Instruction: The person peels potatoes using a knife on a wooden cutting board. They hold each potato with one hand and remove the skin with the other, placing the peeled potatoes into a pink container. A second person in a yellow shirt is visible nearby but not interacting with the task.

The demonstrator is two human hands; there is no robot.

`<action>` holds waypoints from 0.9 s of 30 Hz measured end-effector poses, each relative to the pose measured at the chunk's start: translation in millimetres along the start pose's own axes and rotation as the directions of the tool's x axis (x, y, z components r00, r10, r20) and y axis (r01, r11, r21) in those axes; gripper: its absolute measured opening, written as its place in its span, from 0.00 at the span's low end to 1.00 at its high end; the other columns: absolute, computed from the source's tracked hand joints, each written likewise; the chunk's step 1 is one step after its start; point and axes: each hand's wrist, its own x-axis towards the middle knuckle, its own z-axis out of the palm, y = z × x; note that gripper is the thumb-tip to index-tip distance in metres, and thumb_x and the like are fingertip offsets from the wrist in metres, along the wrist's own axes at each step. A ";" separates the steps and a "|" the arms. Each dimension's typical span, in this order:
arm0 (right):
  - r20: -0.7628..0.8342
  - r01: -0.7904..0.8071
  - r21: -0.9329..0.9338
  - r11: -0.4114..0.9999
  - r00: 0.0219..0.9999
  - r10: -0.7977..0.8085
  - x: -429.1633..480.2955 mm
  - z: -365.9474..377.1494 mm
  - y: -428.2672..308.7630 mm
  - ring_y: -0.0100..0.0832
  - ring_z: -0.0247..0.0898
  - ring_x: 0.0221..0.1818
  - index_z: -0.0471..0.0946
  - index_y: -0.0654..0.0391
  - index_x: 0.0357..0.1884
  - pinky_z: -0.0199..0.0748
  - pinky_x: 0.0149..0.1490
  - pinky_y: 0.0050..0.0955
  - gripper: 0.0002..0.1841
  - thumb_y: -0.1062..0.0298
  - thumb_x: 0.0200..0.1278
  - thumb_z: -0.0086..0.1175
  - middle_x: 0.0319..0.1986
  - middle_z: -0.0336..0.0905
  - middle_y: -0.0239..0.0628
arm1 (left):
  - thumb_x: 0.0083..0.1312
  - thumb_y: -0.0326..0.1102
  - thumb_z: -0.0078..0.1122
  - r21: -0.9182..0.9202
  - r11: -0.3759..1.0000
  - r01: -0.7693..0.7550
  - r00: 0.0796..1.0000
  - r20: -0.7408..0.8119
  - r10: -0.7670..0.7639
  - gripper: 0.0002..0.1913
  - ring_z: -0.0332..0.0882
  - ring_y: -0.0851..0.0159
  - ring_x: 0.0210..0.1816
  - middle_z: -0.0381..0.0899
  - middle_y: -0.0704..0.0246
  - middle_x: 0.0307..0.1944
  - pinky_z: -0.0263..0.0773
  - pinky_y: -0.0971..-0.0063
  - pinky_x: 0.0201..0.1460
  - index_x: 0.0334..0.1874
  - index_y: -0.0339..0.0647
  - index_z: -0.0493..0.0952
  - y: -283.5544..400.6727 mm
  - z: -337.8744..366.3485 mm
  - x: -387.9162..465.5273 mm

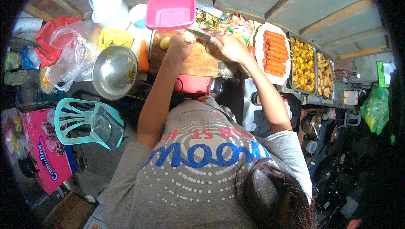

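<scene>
My left hand (181, 46) holds a small pale-yellow peeled piece, perhaps a potato (189, 36), above the back of a wooden cutting board (199, 61). My right hand (230, 48) grips a knife, its dark blade (200, 35) pointing left and its tip close to the yellow piece. Another yellow piece (165, 43) lies on the board's left part. Left of the board are a carrot (143, 56) and a metal strainer bowl (109, 72) with small greenish bits inside. Behind the board stands a pink plastic basin (171, 12). Vegetable scraps (235, 26) lie behind my right hand.
At right are a white tray of skewered hotdogs (261, 61) and metal trays of yellow and brown food (311, 67). A white jug (109, 7), a yellow bag (115, 38) and plastic bags (74, 45) crowd the left. A pink container (194, 84) sits below the board, a green chair (74, 138) lower left.
</scene>
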 end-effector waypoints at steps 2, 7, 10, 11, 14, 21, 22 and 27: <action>-0.028 -0.113 -0.012 0.994 0.993 0.112 5.0 1.0 -3.6 0.55 0.76 0.42 0.78 0.59 0.41 0.71 0.49 0.50 0.24 0.49 0.72 0.37 0.34 0.79 0.56 | 0.72 0.30 0.42 0.798 0.354 -0.487 0.866 0.388 0.316 0.14 0.76 0.59 0.48 0.75 0.60 0.49 0.74 0.68 0.46 0.54 0.28 0.69 0.2 -36.6 24.5; -0.062 -0.074 -0.075 0.994 0.996 0.070 -3.7 -9.0 -20.3 0.55 0.78 0.40 0.80 0.61 0.35 0.73 0.48 0.52 0.25 0.50 0.72 0.37 0.32 0.80 0.56 | 0.70 0.28 0.46 0.593 0.629 -0.503 0.860 0.411 0.301 0.14 0.77 0.61 0.46 0.77 0.58 0.47 0.75 0.70 0.44 0.53 0.25 0.70 -5.2 -31.8 18.9; -0.100 -0.174 -0.133 0.976 0.982 0.161 1.5 -6.0 -18.4 0.54 0.78 0.38 0.79 0.59 0.36 0.74 0.46 0.51 0.24 0.50 0.72 0.38 0.31 0.80 0.55 | 0.66 0.27 0.52 0.372 0.824 -0.427 0.896 0.293 0.333 0.12 0.78 0.62 0.42 0.78 0.57 0.41 0.75 0.70 0.43 0.48 0.26 0.73 -6.1 -16.3 7.2; -0.123 -0.237 -0.156 0.959 0.968 0.220 2.6 -7.5 -19.2 0.54 0.78 0.37 0.79 0.59 0.36 0.74 0.46 0.51 0.23 0.50 0.72 0.38 0.31 0.80 0.55 | 0.64 0.27 0.53 0.586 0.593 -0.552 0.834 0.381 0.400 0.11 0.79 0.61 0.41 0.79 0.56 0.39 0.75 0.69 0.43 0.45 0.27 0.74 -4.6 -14.5 -4.5; -0.087 -0.090 -0.133 0.987 0.993 0.079 -1.0 -5.4 -17.7 0.53 0.79 0.37 0.79 0.59 0.37 0.74 0.45 0.51 0.23 0.50 0.71 0.38 0.30 0.81 0.54 | 0.61 0.25 0.57 0.747 -0.162 -0.644 0.642 0.643 0.418 0.08 0.79 0.60 0.38 0.79 0.56 0.34 0.75 0.68 0.42 0.41 0.30 0.74 4.7 -18.8 -14.1; -0.090 -0.260 -0.093 0.961 0.963 0.252 1.0 22.8 18.5 0.57 0.76 0.39 0.75 0.63 0.37 0.71 0.46 0.52 0.23 0.51 0.72 0.39 0.30 0.78 0.59 | 0.60 0.28 0.59 0.766 0.132 -0.630 0.709 0.497 0.500 0.10 0.76 0.51 0.44 0.77 0.53 0.42 0.72 0.63 0.49 0.43 0.32 0.75 -6.0 -46.0 -24.6; -0.106 -0.261 -0.060 0.964 0.962 0.253 -1.3 28.0 22.4 0.57 0.76 0.40 0.75 0.63 0.36 0.71 0.46 0.52 0.23 0.51 0.72 0.39 0.30 0.78 0.59 | 0.61 0.30 0.58 0.755 0.134 -0.642 0.683 0.484 0.547 0.11 0.75 0.50 0.45 0.77 0.53 0.43 0.72 0.63 0.50 0.44 0.32 0.75 -10.7 -58.1 -19.9; -0.236 -0.282 0.157 0.946 0.920 0.313 -11.3 30.6 42.0 0.60 0.76 0.41 0.66 0.66 0.46 0.71 0.47 0.52 0.18 0.58 0.69 0.45 0.34 0.78 0.61 | 0.63 0.31 0.57 0.750 -0.366 -0.551 0.569 0.658 0.493 0.14 0.72 0.52 0.51 0.77 0.58 0.47 0.66 0.62 0.58 0.49 0.35 0.75 4.5 -103.9 -38.2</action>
